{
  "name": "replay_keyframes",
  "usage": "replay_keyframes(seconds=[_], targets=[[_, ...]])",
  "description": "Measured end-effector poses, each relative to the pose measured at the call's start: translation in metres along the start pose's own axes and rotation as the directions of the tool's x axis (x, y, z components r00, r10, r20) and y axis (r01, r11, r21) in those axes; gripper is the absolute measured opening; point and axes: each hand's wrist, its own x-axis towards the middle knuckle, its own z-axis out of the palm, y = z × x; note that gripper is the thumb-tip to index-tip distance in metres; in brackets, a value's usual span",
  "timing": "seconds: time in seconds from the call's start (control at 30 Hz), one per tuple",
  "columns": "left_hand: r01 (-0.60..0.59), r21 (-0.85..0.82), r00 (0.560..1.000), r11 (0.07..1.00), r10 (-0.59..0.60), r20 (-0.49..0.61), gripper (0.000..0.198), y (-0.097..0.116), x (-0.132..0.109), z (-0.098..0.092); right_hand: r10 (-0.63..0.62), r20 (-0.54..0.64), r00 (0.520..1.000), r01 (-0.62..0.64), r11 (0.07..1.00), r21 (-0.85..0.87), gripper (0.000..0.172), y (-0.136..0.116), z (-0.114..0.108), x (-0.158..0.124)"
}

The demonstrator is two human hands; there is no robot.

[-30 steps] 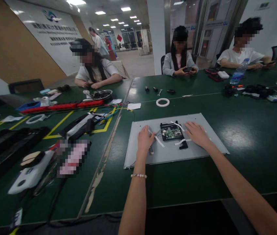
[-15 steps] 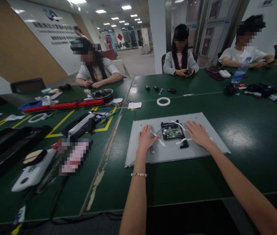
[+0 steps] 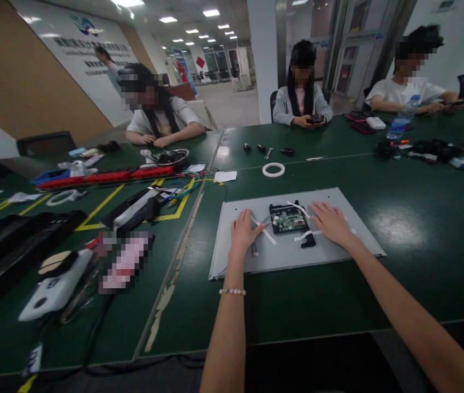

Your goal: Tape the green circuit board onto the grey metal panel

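A flat grey panel (image 3: 285, 256) lies on the green table in front of me. Near its middle sits a green circuit board (image 3: 289, 221) in a black frame (image 3: 309, 238), with white tape strips (image 3: 301, 236) around it. My left hand (image 3: 245, 232) rests flat on the panel's left part, fingers stretched out, its thumb by a tape strip and a thin cable. On the other side of the board, my right hand (image 3: 332, 222) lies flat with fingers spread. Neither hand holds anything. What is under the palms is hidden.
Beyond the panel lie a white tape ring (image 3: 273, 170), a small wrench (image 3: 269, 153) and several small black items. To the left are a white device (image 3: 54, 286), black trays (image 3: 15, 256) and red bins (image 3: 109, 177). Several people sit across the table. A water bottle (image 3: 404, 117) stands at right.
Both my hands and the panel stay in place. In the background, a person at the far left has moved left along the wall. The middle co-worker's handheld black item has shifted slightly.
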Motion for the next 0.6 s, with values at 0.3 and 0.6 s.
replay_keyframes(seconds=[0.3, 0.6], targets=[[0.0, -0.019, 1.0, 1.0, 0.0, 0.008, 0.064, -0.0023, 0.0014, 0.0013, -0.001, -0.008, 1.0, 0.001, 1.0, 0.007, 0.051, 0.0013, 0.0, -0.0007], [0.011, -0.009, 1.0, 1.0, -0.011, 0.004, 0.062, 0.0002, -0.0006, 0.0005, -0.008, -0.006, 1.0, 0.008, 1.0, 0.01, 0.051, 0.0016, -0.0005, -0.0001]])
